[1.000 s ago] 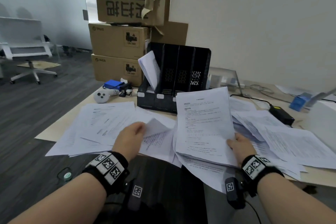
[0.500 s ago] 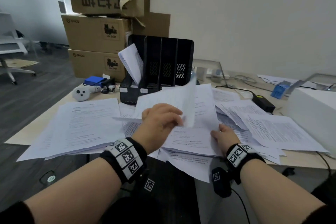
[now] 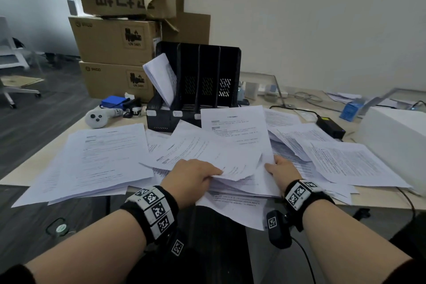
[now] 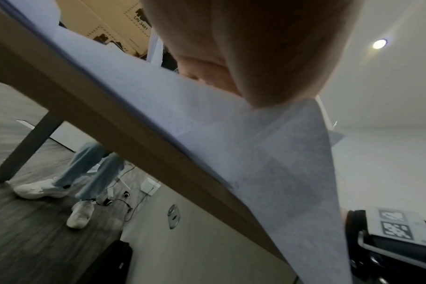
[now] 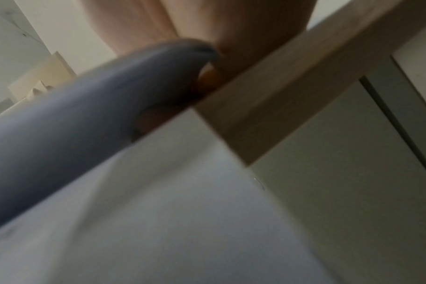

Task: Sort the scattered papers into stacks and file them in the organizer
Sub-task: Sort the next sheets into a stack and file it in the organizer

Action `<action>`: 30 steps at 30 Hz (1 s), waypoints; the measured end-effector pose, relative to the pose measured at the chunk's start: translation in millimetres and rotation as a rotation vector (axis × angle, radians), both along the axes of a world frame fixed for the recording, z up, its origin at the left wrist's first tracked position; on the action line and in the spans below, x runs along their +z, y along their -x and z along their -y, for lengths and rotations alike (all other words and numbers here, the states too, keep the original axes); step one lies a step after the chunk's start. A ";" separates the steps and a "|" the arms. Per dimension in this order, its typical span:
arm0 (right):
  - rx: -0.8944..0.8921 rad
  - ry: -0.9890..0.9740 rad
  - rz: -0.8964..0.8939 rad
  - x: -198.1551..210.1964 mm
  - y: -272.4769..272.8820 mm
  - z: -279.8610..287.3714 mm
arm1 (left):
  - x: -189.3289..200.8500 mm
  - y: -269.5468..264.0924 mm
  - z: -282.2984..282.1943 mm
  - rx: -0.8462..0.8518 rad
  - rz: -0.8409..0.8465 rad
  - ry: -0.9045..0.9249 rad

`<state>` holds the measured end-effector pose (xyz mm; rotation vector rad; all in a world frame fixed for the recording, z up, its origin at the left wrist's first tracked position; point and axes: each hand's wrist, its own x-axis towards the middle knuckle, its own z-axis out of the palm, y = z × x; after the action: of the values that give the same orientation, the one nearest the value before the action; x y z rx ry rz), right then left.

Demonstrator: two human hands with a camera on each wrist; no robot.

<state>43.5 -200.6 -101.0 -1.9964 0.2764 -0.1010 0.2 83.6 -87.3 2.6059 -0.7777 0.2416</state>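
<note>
White printed papers cover the wooden table [image 3: 27, 168]. My left hand [image 3: 216, 172] grips a few loose sheets [image 3: 200, 147] at their near edge, lying askew on the middle stack [image 3: 237, 131]. My right hand [image 3: 271, 165] holds that stack's near right corner, thumb on top. In the left wrist view my fingers [image 4: 255, 57] pinch a sheet [image 4: 268, 153] over the table edge [image 4: 110, 115]. The right wrist view shows curled paper [image 5: 85, 115] under my hand [image 5: 231, 28]. The black organizer [image 3: 207, 76] stands behind, with papers [image 3: 161, 78] leaning in its leftmost slot.
A neat paper pile [image 3: 103, 157] lies to the left, scattered sheets [image 3: 345, 161] to the right. A white box [image 3: 396, 136], a power adapter [image 3: 329, 124] with cable, a white controller [image 3: 96, 117], a blue box [image 3: 113, 101] and stacked cardboard boxes [image 3: 115, 41] surround the papers.
My left hand carried sheets from the left side over to the middle stack and lowered them onto it. The right hand kept hold of the stack's corner.
</note>
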 end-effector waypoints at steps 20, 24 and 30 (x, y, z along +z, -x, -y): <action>0.000 -0.319 -0.110 -21.0 -19.8 30.5 | 7.9 -4.4 -6.4 -0.118 0.032 0.120; 0.141 -0.144 -0.108 -0.2 -0.1 8.0 | 12.8 -17.8 -9.7 0.068 -0.053 0.067; 0.118 -0.005 -0.052 -0.1 -3.6 6.4 | 12.6 -21.3 -27.8 0.333 -0.162 -0.027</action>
<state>47.2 -207.0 -101.1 -2.0072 0.1916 0.0262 21.4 111.4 -74.7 2.7290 -0.2913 0.1124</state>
